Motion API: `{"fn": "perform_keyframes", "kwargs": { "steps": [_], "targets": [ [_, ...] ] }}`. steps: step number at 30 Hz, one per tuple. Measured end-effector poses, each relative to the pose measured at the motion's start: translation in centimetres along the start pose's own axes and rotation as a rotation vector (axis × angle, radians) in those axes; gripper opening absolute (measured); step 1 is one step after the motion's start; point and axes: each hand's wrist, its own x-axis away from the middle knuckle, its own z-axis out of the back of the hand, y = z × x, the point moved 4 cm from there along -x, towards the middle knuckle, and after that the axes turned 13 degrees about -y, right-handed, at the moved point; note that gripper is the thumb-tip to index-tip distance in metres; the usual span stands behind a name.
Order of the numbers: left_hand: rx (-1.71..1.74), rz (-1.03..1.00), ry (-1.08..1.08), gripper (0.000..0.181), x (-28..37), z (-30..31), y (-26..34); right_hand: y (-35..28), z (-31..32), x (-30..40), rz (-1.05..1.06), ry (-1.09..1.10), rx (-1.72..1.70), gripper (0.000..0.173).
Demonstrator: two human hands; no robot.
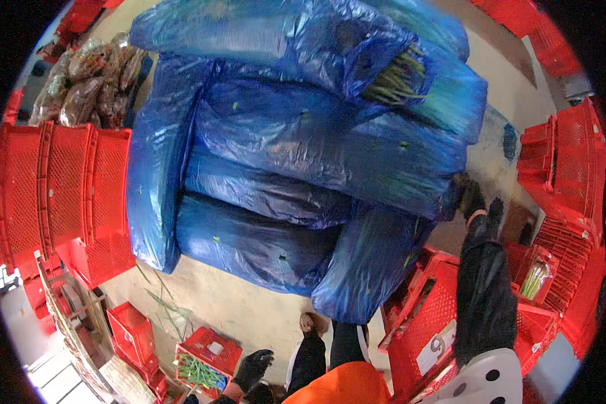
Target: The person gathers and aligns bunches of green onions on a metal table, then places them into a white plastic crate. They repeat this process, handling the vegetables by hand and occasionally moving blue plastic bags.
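Note:
In front of me lies a big stack of long blue plastic bags point(272, 131), packed full and piled crosswise. One bag at the top is torn or open at its end, showing green stalks point(396, 78). My right hand point(468, 196), in a dark glove, grips the right end of an upper long bag point(404, 161); its fingers are blurred and partly hidden. Down at the lower middle, my left hand point(255, 366) in a black glove hangs with nothing in it, fingers loosely apart. Close to it stands a red crate point(214, 348) with cut green stalks point(200, 371) inside.
Stacked red plastic crates point(65, 177) stand left of the bags, with clear bags of brown produce point(93, 81) behind. More red crates point(424, 308) crowd the right, one near a bundle of green stalks point(535, 278). Loose green leaves point(169, 305) lie on the floor.

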Motion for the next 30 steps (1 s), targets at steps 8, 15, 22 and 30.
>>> {"fn": "perform_keyframes", "kwargs": {
  "steps": [8, 15, 22, 30],
  "targets": [
    [-0.384, -0.339, 0.034, 0.025, -5.8, -1.9, 2.4, -7.3, -21.1, 5.7, -0.127, 0.153, 0.031, 0.056],
    [-0.133, -0.615, 0.067, 0.037, -22.5, 2.6, 17.0, 3.4, -1.8, 10.0, 0.080, -0.212, 0.626, 0.053],
    [1.222, -0.495, -0.054, 0.044, -24.3, 3.1, 24.6, 14.5, -19.5, 27.2, -0.539, -0.046, -0.632, 0.044],
    [1.115, -0.500, 0.083, 0.041, -29.1, 4.0, 14.5, 7.3, -15.8, 16.8, -0.098, 0.023, 0.694, 0.040]
  ]
}}
